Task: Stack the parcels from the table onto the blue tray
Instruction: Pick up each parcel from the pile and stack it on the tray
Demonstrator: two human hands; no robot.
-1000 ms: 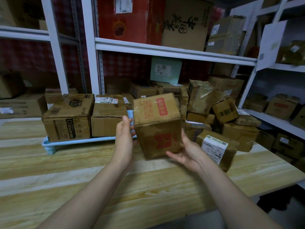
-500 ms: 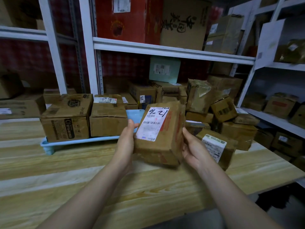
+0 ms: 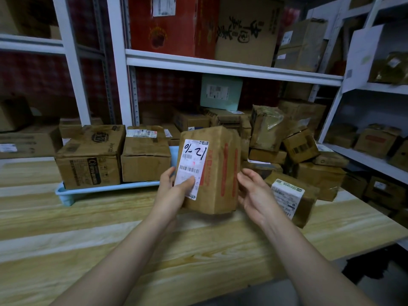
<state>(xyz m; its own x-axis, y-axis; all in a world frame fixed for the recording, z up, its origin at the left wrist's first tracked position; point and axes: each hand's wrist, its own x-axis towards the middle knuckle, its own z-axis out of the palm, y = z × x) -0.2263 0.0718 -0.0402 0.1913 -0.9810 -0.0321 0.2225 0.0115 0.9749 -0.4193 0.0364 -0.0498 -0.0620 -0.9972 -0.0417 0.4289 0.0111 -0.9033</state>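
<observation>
I see open wood on the worktop (image 3: 110, 239) to its near edge. The blue tray (image 3: 106, 188) holds two boxes (image 3: 90, 155) at left, floor showing at right. The parcel (image 3: 220, 173), held above the worktop before the tray, is more upright than half a second ago. My left hand (image 3: 174, 191) grips it, thumb on the label (image 3: 192, 160); right hand (image 3: 254, 193) fingers straight at its edge.

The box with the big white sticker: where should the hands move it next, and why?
Probably forward and slightly left, then down onto the blue tray's bare right end. The box is held above the table, the left hand gripping it with the thumb on the sticker, the right hand against its side. Two other boxes already fill the tray's left and middle.
</observation>
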